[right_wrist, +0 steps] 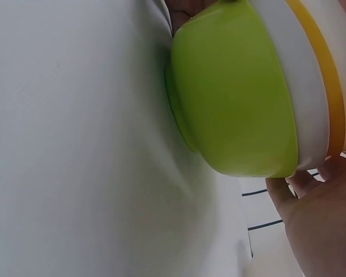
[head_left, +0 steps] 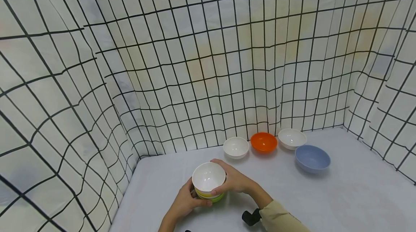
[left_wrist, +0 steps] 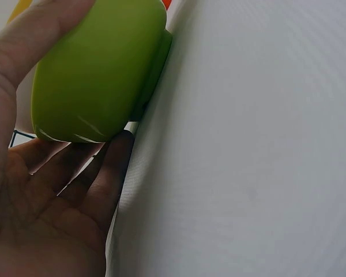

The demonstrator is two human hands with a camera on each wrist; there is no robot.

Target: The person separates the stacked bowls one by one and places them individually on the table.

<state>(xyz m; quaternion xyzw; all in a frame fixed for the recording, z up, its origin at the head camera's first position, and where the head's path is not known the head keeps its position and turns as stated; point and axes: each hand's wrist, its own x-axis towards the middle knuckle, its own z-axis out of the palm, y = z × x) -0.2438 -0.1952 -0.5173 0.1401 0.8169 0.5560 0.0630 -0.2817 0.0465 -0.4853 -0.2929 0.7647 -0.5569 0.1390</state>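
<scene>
Hung along the far side and down the left and right, a pale sheet [head_left: 208,62] crossed with dark grid lines, wrinkled in many places. Below it, spread wide, a white-covered table [head_left: 351,203]. Reaching in from the near edge, a right hand [head_left: 235,179] with a beige sleeve [head_left: 282,217] behind the wrist, and to its left a bare-wristed left hand [head_left: 185,201]. Between the two, at the near middle of the table, a stack of bowls [head_left: 208,189]: green bowl [right_wrist: 236,98] lowest, then a white layer [right_wrist: 303,75], a yellow layer [right_wrist: 331,86], and a white bowl [head_left: 208,176] on top, its hollow tipped toward the near side. Gripped from the left by the left hand, thumb laid across the near side of the green bowl, fingers round the left side. Gripped from the right by the right hand, thumb on the near side of the top bowl, fingers round the far side. Impossible to tell whether touching the cloth below or just above it. Well apart to the right, a blue bowl [head_left: 312,158]. Farther back, near the sheet, a white bowl on the right [head_left: 292,139], another on the left [head_left: 236,148], and between them an orange bowl [head_left: 264,142]. Smallest, just beside the sleeve, a black object [head_left: 251,218].
</scene>
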